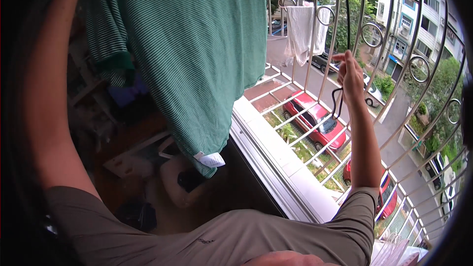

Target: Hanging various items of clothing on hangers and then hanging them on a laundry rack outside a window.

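A green shirt with fine pale stripes (197,54) hangs down in front of me, its white label (213,160) showing near the lower hem. My left arm (47,93) reaches up along the left side, and its hand lies beyond the upper edge of the picture. Over at the right, my right hand (351,81) is closed around a black cord (348,15). The cord runs upward from the fingers, and a loose loop dangles below them. The shirt's top is out of view.
A metal window cage (308,83) with ring ornaments curves around the right side. A white cloth (299,29) hangs at its bars. The white sill and window track (276,167) cross beneath the shirt. Outside, far below, are parked red cars (315,120).
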Demonstrator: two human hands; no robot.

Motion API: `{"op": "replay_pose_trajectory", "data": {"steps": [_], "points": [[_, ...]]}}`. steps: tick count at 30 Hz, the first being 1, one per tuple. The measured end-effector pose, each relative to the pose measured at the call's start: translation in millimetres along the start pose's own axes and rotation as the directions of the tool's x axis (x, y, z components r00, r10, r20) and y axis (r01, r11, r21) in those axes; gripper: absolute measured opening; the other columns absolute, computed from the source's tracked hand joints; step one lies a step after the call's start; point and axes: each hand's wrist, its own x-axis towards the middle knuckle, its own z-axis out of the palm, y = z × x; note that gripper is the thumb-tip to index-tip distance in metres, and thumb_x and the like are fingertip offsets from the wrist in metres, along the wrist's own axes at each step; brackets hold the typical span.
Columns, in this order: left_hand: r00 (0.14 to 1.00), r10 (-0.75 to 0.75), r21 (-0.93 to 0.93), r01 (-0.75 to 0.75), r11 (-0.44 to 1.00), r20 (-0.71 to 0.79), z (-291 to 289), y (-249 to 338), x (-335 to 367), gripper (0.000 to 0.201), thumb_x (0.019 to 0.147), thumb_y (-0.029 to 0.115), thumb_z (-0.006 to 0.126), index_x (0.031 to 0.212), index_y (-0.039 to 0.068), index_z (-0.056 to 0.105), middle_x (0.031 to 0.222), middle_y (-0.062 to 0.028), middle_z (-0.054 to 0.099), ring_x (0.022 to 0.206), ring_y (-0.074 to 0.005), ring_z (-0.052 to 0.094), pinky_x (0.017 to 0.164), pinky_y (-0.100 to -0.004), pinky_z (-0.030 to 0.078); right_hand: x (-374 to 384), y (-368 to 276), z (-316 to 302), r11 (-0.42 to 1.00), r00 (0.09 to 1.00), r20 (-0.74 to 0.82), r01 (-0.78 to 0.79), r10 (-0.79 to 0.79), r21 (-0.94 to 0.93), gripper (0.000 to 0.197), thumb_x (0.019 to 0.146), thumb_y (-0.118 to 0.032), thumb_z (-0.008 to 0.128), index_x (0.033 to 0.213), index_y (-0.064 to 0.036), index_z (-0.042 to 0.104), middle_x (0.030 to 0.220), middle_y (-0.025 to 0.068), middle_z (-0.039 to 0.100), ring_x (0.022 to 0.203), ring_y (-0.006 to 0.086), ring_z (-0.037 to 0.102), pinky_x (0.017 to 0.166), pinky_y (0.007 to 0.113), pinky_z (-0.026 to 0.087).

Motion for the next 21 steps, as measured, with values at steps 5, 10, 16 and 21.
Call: {"op": "replay_pose_trajectory", "data": {"steps": [5,10,16,21], "points": [[0.958,-0.090,0.150,0.134,0.980,-0.272,25.1,25.8,11.1,0.042,0.088,0.044,0.060,0.100,0.005,0.069,0.096,-0.0175,0.070,0.091,-0.0335,0.067,0.083,-0.0442,0.051,-130.0,35.1,-31.4,0.956,0.977,0.088,-0.208,0.194,0.206,0.026,0.102,-0.029,0.052,0.085,-0.0089,0.057,0.056,-0.0090,0.032,0.044,0.0016,0.024,0.041,0.021,0.017],[0.955,-0.169,0.084,0.194,0.977,-0.243,45.2,32.6,21.9,0.041,0.087,0.043,0.062,0.102,0.005,0.069,0.101,-0.0175,0.070,0.096,-0.0334,0.067,0.084,-0.0441,0.051,-201.1,64.0,-83.3,0.916,0.937,0.042,-0.347,0.346,0.203,0.028,0.100,-0.024,0.053,0.080,-0.0053,0.055,0.056,-0.0059,0.038,0.044,0.0032,0.028,0.043,0.022,0.019],[0.949,-0.244,0.033,0.255,0.966,-0.198,64.0,39.9,29.9,0.043,0.088,0.042,0.063,0.103,0.003,0.068,0.105,-0.0192,0.069,0.099,-0.0341,0.066,0.086,-0.0443,0.051,-225.6,63.1,-111.4,0.906,0.915,0.109,-0.401,0.388,0.139,0.030,0.100,-0.025,0.054,0.079,-0.0038,0.057,0.055,-0.0052,0.038,0.044,0.0042,0.029,0.043,0.023,0.021],[0.938,-0.200,0.029,0.217,0.976,-0.283,76.3,41.1,35.4,0.045,0.088,0.044,0.062,0.105,0.002,0.068,0.106,-0.0194,0.069,0.102,-0.0349,0.066,0.086,-0.0452,0.051,-232.0,56.6,-114.1,0.909,0.914,0.027,-0.406,0.406,0.093,0.031,0.100,-0.026,0.053,0.079,-0.0042,0.056,0.055,-0.0066,0.036,0.045,0.0036,0.028,0.044,0.023,0.020]]}}
